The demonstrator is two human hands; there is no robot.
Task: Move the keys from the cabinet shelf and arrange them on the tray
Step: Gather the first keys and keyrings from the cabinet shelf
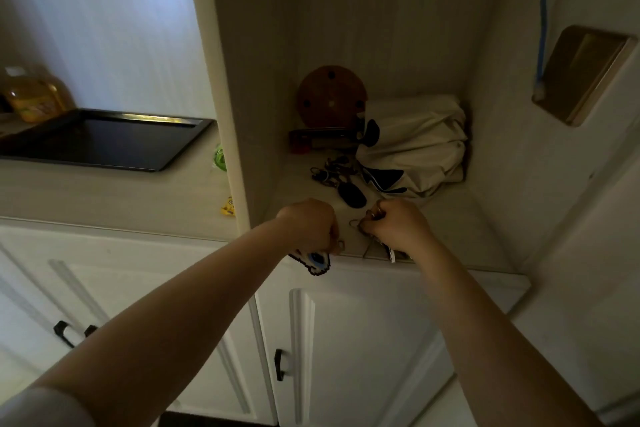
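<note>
Both hands are at the front edge of the cabinet shelf [450, 229]. My left hand [308, 225] is closed on a key set with a blue and white charm [313, 262] that hangs below the shelf edge. My right hand [398, 225] is closed on a bunch of keys [379, 248] with rings showing above the fingers. A third bunch of keys with a black fob [337, 180] lies further back on the shelf. The dark tray [187, 139] sits on the counter to the left, with nothing on it.
On the shelf stand a round wooden board [330, 95], a dark flat case [322, 139] and a cream cloth bag [419, 142]. A yellow oil bottle [34, 94] stands behind the tray. White cabinet doors with black handles [278, 364] are below.
</note>
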